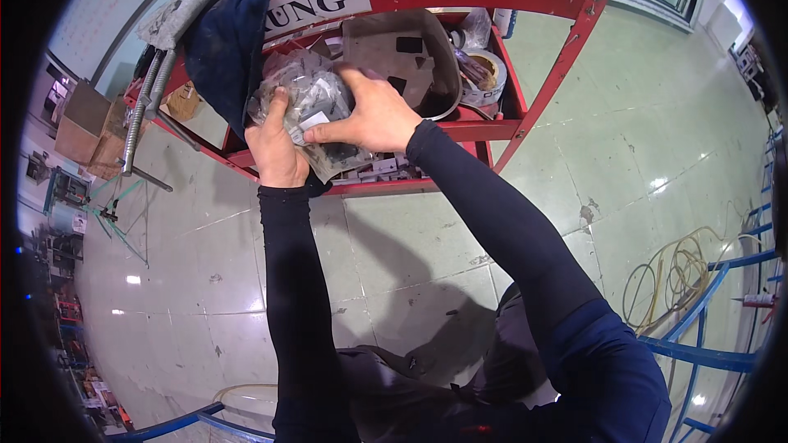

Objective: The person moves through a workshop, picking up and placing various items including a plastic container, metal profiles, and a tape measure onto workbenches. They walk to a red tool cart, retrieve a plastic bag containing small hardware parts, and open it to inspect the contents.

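Clear plastic bags (308, 86) with small dark and grey parts inside are bunched between my two hands, at the left part of a red metal cart (558, 57). My left hand (277, 148) is wrapped round the near left side of the bags, thumb up along them. From the right, my right hand (373, 115) grips the same bundle, its thumb pressed near a small white label (313, 121). The fingers of both hands are partly hidden by the plastic. Beside the right hand stands a grey bin (443, 74).
A roll of tape (486, 78) lies right of the bin. Dark blue cloth (226, 57) hangs over the cart's left end, near threaded metal rods (139, 111). Small boxes (382, 168) fill the lower shelf. A coiled hose (677, 271) and blue metal frame (698, 353) stand at right.
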Action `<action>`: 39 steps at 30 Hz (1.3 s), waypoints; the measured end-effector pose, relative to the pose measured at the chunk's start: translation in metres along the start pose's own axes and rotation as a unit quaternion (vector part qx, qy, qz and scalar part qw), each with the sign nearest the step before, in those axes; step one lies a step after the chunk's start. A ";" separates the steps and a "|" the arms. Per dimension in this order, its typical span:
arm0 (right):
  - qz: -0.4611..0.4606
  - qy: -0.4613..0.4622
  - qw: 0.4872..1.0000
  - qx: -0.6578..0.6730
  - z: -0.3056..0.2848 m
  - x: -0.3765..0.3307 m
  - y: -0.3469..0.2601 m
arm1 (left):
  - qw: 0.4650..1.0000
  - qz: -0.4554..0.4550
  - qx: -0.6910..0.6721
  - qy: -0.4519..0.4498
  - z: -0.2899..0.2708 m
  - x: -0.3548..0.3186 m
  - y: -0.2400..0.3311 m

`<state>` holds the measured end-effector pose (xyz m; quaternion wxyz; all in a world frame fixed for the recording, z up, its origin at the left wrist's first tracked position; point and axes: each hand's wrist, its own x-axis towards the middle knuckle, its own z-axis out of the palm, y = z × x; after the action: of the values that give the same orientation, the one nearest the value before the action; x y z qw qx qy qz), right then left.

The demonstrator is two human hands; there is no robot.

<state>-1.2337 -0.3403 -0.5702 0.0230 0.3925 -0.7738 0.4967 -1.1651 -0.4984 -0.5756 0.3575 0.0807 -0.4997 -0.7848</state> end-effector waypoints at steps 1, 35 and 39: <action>0.001 0.001 1.000 0.014 -0.001 0.000 0.002 | 1.000 -0.007 -0.008 -0.010 0.002 -0.001 0.003; 0.059 0.043 0.875 0.479 -0.022 0.012 0.035 | 0.977 -0.120 0.053 -0.168 -0.002 -0.001 -0.033; 0.074 0.023 0.858 0.508 -0.023 0.010 0.033 | 0.983 -0.126 -0.009 -0.132 0.000 -0.006 -0.030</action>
<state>-1.2696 -0.3215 -0.5792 -0.1987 0.2803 -0.4401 0.8297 -1.1745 -0.4872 -0.6021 0.1871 0.0355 -0.5209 -0.8321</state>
